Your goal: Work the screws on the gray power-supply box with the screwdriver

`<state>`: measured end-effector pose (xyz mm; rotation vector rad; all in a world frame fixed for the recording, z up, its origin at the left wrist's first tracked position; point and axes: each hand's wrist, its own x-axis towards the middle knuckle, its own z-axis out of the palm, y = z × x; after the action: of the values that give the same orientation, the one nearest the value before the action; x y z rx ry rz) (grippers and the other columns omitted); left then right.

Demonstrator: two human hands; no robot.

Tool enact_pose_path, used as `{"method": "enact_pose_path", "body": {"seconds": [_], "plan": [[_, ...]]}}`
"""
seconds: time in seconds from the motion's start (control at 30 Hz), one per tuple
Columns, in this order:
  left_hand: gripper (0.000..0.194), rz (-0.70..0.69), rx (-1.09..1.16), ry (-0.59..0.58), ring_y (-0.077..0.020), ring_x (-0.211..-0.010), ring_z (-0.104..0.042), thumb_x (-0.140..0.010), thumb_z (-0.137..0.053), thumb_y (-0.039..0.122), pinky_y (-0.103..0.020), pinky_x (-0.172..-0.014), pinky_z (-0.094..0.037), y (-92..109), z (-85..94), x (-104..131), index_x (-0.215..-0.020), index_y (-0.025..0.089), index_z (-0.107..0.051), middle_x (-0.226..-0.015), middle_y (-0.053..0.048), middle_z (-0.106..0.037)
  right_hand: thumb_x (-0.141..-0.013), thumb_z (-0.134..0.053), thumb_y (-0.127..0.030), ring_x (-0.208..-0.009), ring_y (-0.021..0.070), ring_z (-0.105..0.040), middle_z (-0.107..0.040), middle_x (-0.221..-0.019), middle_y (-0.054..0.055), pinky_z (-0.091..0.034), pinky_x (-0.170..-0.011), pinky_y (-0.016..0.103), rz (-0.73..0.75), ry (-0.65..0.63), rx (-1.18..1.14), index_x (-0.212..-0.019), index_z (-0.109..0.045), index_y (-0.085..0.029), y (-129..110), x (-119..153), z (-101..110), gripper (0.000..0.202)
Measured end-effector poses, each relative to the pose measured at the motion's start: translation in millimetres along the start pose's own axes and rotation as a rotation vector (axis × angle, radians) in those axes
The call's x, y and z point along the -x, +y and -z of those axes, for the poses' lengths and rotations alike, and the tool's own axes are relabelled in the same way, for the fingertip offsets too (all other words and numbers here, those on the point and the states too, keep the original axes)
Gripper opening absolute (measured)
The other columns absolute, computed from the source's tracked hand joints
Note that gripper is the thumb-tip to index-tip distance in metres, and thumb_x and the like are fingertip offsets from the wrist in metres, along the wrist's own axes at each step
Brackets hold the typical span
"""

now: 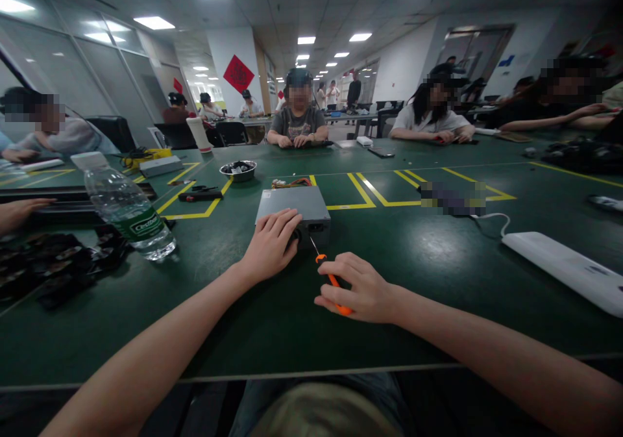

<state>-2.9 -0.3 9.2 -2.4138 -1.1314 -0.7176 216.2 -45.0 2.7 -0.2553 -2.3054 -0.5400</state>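
A grey metal computer power supply [296, 202] lies on the green table in front of me, its socket side facing me. My left hand [273, 242] grips its near left edge, fingers across the top and thumb at the near face. A screwdriver [333, 280] with an orange and black handle is held in my right hand [357, 287], its fingers closed round the handle. The thin shaft slants up and left, with the tip at the near face, just below the power socket [316, 227]. Whether it sits in a screw is too small to tell. Coloured wires [292, 182] show behind the box.
A water bottle [129, 210] stands tilted in view at left, near dark parts [53, 262]. Beyond are a black-and-red tool [200, 194] and a metal bowl [238, 171] of small items. A white power strip [559, 268] lies right. Co-workers sit around the table; one's hand [24, 213] reaches in left.
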Motion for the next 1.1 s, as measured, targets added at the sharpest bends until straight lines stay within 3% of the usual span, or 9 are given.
{"method": "enact_pose_path", "body": {"seconds": [0.2, 0.43, 0.6, 0.77, 0.9, 1.1], "plan": [[0.043, -0.003, 0.004, 0.008, -0.024, -0.125, -0.039, -0.085, -0.042, 0.022, -0.041, -0.1, -0.03, -0.3, -1.4, 0.5, -0.128, 0.016, -0.039, -0.133, -0.011, -0.046, -0.077, -0.053, -0.01, -0.083, 0.0159, -0.052, -0.063, -0.096, 0.007, -0.049, -0.073, 0.031, -0.016, 0.044, -0.043, -0.096, -0.05, -0.015, -0.5, 0.9, -0.5, 0.021], [0.039, 0.003, 0.044, 0.041, -0.0229, -0.124, -0.04, -0.086, -0.042, 0.022, -0.041, -0.1, -0.03, -1.3, -2.8, 0.5, -0.125, 0.018, -0.04, -0.131, -0.011, -0.048, -0.074, -0.054, -0.018, -0.1, 0.0244, -0.05, -0.056, -0.105, 0.011, -0.05, -0.081, 0.042, -0.026, -0.034, -0.054, -0.091, -0.052, -0.017, -0.8, 3.4, 0.3, 0.017], [0.03, 0.009, 0.068, 0.042, -0.0226, -0.125, -0.04, -0.087, -0.042, 0.021, -0.042, -0.1, -0.031, -2.9, -4.4, 1.4, -0.116, 0.018, -0.045, -0.131, -0.01, -0.048, -0.076, -0.047, -0.008, -0.114, 0.0224, -0.047, -0.046, -0.116, 0.016, -0.051, -0.087, 0.039, -0.123, 0.003, -0.237, -0.108, -0.04, -0.016, -0.4, 7.0, -3.1, 0.033], [0.025, -0.007, 0.042, 0.05, -0.0225, -0.124, -0.04, -0.087, -0.042, 0.021, -0.041, -0.099, -0.031, -2.9, -4.5, 1.6, -0.111, 0.018, -0.048, -0.129, -0.011, -0.049, -0.074, -0.044, 0.0, -0.114, 0.021, -0.048, -0.047, -0.107, 0.01, -0.05, -0.091, 0.04, -0.11, 0.05, -0.261, -0.103, -0.04, -0.018, 0.7, 6.1, -4.3, 0.034], [0.022, -0.017, -0.008, 0.023, -0.0242, -0.124, -0.04, -0.087, -0.041, 0.022, -0.042, -0.099, -0.031, -1.7, -3.6, 1.4, -0.105, 0.019, -0.053, -0.131, -0.011, -0.047, -0.075, -0.047, -0.005, -0.107, 0.0213, -0.051, -0.054, -0.099, 0.008, -0.049, -0.089, 0.041, -0.047, 0.032, -0.173, -0.096, -0.045, -0.018, 1.7, 2.5, -3.0, 0.024], [0.023, -0.023, -0.029, 0.014, -0.026, -0.124, -0.039, -0.087, -0.042, 0.023, -0.044, -0.099, -0.031, -1.6, -2.9, 1.9, -0.104, 0.02, -0.057, -0.132, -0.011, -0.045, -0.077, -0.061, -0.028, -0.096, 0.0213, -0.054, -0.058, -0.096, 0.008, -0.051, -0.079, 0.037, -0.132, 0.016, -0.097, -0.091, -0.047, -0.018, 5.9, 0.8, 0.3, 0.022]]}}
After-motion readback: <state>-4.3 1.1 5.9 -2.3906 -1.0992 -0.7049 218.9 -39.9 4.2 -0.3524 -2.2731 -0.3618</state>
